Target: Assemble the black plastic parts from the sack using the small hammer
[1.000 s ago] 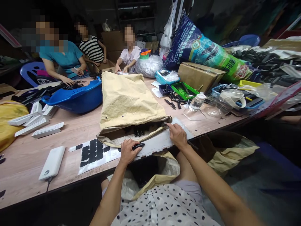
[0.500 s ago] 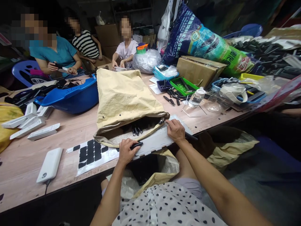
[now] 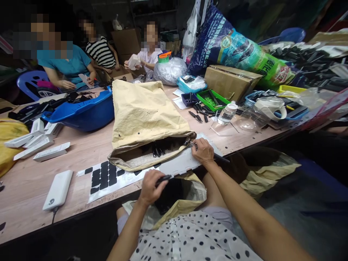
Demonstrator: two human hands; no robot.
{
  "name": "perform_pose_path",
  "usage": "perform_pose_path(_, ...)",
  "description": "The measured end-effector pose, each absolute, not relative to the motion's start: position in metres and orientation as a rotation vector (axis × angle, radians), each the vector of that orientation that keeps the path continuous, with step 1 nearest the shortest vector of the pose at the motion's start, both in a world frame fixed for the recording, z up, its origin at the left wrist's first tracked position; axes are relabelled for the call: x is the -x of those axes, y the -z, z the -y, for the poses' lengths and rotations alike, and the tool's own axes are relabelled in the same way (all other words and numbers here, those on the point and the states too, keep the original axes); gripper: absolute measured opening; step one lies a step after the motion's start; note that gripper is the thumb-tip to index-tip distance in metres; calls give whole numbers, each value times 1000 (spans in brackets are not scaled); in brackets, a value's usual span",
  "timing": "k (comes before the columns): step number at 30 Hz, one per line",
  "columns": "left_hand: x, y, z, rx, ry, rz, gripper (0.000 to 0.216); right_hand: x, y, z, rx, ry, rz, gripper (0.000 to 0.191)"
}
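Observation:
My right hand (image 3: 203,150) is closed around a hammer (image 3: 193,144), its metal head at the bag's opening and its black handle showing beyond my wrist. A slim black piece (image 3: 163,179) is gripped in my left hand (image 3: 153,186), just off the table's front edge. Between and beyond my hands lies a large tan paper bag (image 3: 149,112), its mouth facing me, with several black pieces (image 3: 157,149) inside. Under my right hand is a flat grey-white plate (image 3: 181,163). Below, on my lap, another tan bag (image 3: 199,192) gapes, dark inside.
A sheet of black stickers (image 3: 108,177) and a white power bank (image 3: 58,190) lie on the left. Farther back are a blue basin (image 3: 81,114) and white boxes (image 3: 51,151). On the right stand a green tray (image 3: 201,96), a bottle (image 3: 227,113) and a carton (image 3: 231,81). Several people sit across.
My left hand has drawn back from the plate toward my lap with the black piece. My right hand has barely moved. Across the table, one person has raised something whitish.

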State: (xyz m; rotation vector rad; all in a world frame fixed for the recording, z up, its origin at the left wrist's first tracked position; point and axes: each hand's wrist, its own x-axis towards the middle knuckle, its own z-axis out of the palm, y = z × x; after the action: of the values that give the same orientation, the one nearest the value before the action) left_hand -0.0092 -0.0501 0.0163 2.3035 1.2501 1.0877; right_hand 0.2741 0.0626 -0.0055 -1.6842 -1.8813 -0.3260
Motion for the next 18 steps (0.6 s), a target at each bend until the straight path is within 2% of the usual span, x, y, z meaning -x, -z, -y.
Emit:
perform_pose_path(4, -9, 4, 91, -2325, -914, -1086, 18, -274, 5, -63, 1706, 317, 1878, 13)
perform_pose_path(11, -10, 47, 106, -2209, -465, -1469, 17, -273, 6, -64, 1718, 304, 1884, 13)
perform_pose_path(14, -15, 40, 107, -2226, -499, -1438, 23, -272, 6, -64, 1718, 314, 1878, 12)
perform_pose_path(18, -28, 12, 93, -2260, -835, -1276, 20, -271, 6, -64, 1715, 328, 1870, 12)
